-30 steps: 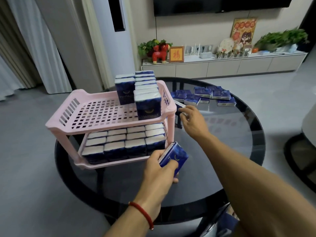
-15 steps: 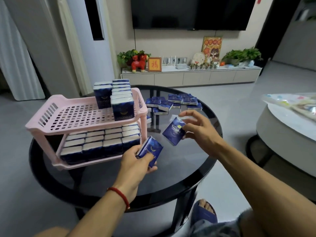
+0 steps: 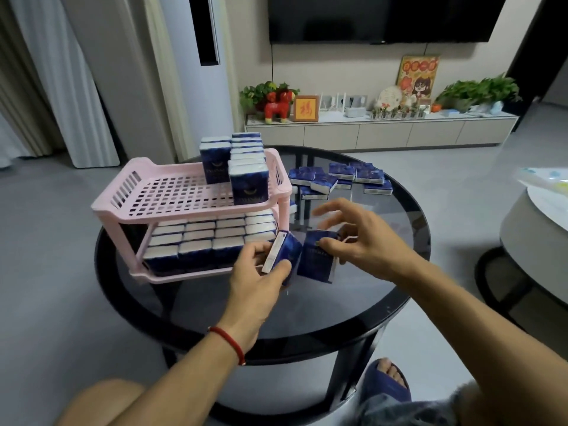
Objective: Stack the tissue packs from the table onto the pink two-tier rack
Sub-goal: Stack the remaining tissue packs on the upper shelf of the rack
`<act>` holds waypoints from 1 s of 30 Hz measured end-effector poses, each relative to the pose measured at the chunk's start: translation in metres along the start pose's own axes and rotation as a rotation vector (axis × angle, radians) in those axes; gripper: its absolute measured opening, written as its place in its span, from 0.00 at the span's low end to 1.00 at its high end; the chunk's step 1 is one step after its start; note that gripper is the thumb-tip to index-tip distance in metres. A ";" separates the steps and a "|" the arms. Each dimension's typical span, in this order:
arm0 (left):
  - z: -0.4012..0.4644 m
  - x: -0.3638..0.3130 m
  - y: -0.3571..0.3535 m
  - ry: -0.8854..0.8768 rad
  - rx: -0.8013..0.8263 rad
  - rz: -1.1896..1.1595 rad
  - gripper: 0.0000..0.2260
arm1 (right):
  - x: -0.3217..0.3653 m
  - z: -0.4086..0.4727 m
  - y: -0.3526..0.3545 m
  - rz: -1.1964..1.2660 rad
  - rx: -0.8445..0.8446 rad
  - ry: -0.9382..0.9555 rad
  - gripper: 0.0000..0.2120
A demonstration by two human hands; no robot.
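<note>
Two blue tissue packs are in hand just in front of the pink two-tier rack [image 3: 196, 207], low beside its front right leg and above the black glass table [image 3: 353, 302]. The left hand [image 3: 261, 272] grips one pack [image 3: 284, 255] tilted, its white edge turned toward the camera, fingers and thumb wrapped round its sides. The right hand [image 3: 359, 238] brings a second pack [image 3: 316, 259] up against it; thumb and a lower finger seem to pinch its top edge while the other fingers splay loosely, though motion blur leaves that grip uncertain. Holding the two side by side looks like a way to gather them into one handful so they can go onto the rack together. On the rack, the lower tier [image 3: 196, 241] is packed with upright packs in tight rows, so any new ones probably belong on the upper tier [image 3: 172, 192], where two short rows [image 3: 242, 167] stand against its right side and most of the slotted floor is bare. Behind the rack to its right, the loose packs [image 3: 338, 178] still to be stacked lie scattered flat on the table.
</note>
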State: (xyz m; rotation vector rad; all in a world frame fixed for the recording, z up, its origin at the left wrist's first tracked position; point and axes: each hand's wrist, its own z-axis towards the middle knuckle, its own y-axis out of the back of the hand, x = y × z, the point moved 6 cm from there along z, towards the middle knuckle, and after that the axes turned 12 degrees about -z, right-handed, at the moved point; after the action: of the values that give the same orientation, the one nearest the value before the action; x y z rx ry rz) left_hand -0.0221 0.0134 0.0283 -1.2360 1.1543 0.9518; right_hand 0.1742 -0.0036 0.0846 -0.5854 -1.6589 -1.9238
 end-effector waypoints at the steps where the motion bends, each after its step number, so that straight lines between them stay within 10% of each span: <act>1: -0.002 -0.004 0.001 -0.080 0.004 0.092 0.13 | 0.003 0.000 0.000 -0.093 -0.034 0.010 0.14; 6: -0.014 0.009 -0.011 0.001 0.191 0.198 0.21 | 0.016 -0.001 -0.021 -0.243 -0.103 0.018 0.16; 11: -0.006 0.018 0.004 0.069 0.087 0.106 0.23 | 0.017 -0.003 -0.023 0.243 -0.005 -0.063 0.14; 16: -0.003 0.019 0.007 0.090 0.244 -0.044 0.25 | 0.014 -0.004 -0.026 -0.177 0.099 0.125 0.13; 22: -0.006 0.013 0.024 -0.183 0.279 0.592 0.26 | 0.019 -0.006 -0.051 -0.248 0.157 0.242 0.21; 30: -0.018 -0.014 0.031 -0.409 0.244 0.646 0.21 | 0.030 -0.003 -0.052 -0.232 0.148 0.296 0.22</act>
State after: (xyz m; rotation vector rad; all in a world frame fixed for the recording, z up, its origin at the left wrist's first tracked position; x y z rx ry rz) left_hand -0.0572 -0.0001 0.0363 -0.4298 1.3066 1.4102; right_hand 0.1181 -0.0043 0.0641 -0.0467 -1.7128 -1.9131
